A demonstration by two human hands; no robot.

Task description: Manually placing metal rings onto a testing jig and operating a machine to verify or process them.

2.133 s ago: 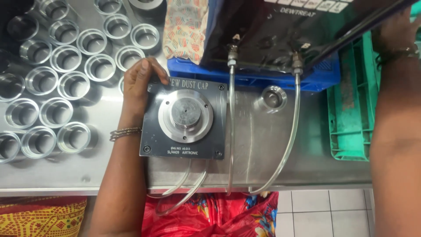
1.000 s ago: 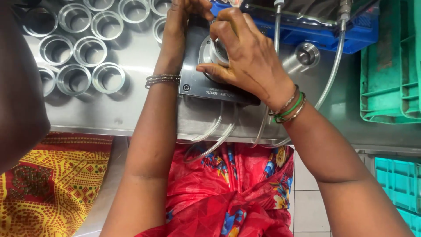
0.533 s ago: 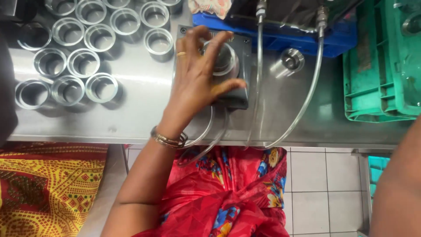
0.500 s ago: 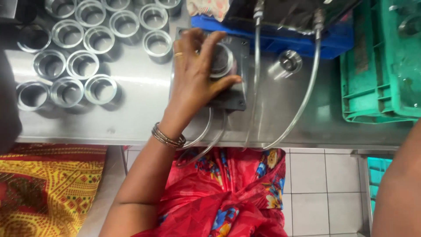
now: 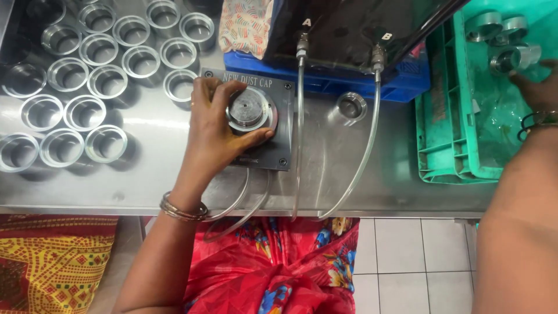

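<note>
Left hand: I am seeing it resting on the dark square fixture plate, fingers curled around the round metal cap seated in the plate's middle, thumb pressing at the cap's lower right edge. Grip clenched on the cap's rim.

Right hand: reaching into the green crate at the far right, fingers nearing a metal cup lying on its side. Mostly cut off by the frame edge; I cannot tell whether this grip is closed or released.

Cap position: sitting in the fixture recess, near the front of the steel counter, just left of the two clear tubes.

Risk, seating: the cap is looking level, but the palm is hiding its left edge; if it is sitting cocked, pressing could be jamming it.

Risk, tubes: the hoses are looping off the counter edge beside the left wrist; a sweeping forearm could be snagging them and tugging the fittings on the dark box.

Risk, split attention: the hands are working well apart, so the reach into the crate is going half-watched; cups there could be knocked.

Risk, neighbours: the rows of empty metal rings are standing close to the left elbow's path; a nudge could be scattering them.
</note>
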